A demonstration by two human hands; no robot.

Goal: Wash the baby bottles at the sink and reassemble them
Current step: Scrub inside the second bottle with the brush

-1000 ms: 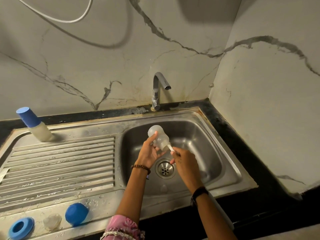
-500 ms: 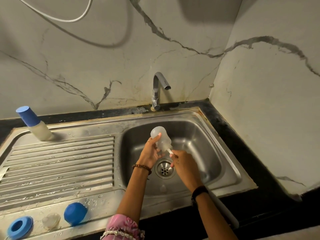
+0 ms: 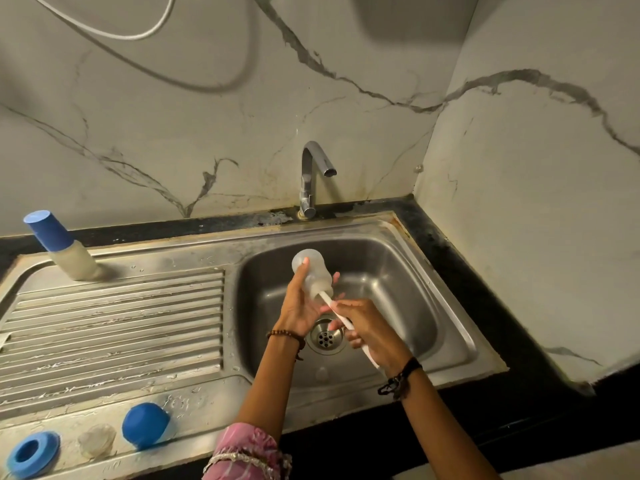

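A clear baby bottle [image 3: 311, 273] was held over the sink basin [image 3: 408, 292], in front of the tap [image 3: 313, 174], base up and mouth tilted down toward the drain [image 3: 325, 337]. It was gripped by the left hand [image 3: 299, 306], thumb along one side and fingers curled round the other. A white brush handle [image 3: 337, 311] was seen entering the bottle's mouth and was clasped in the curled fingers of the right hand [image 3: 372, 336]. Left of the tap, at the back of the ribbed drainboard [image 3: 114, 323], a second bottle with a blue cap [image 3: 60, 245] stood upright. Far left of the tap, along the drainboard's front edge, a blue ring [image 3: 33, 453], a clear teat [image 3: 97, 439] and a blue dome cap [image 3: 145, 424] were laid in a row.
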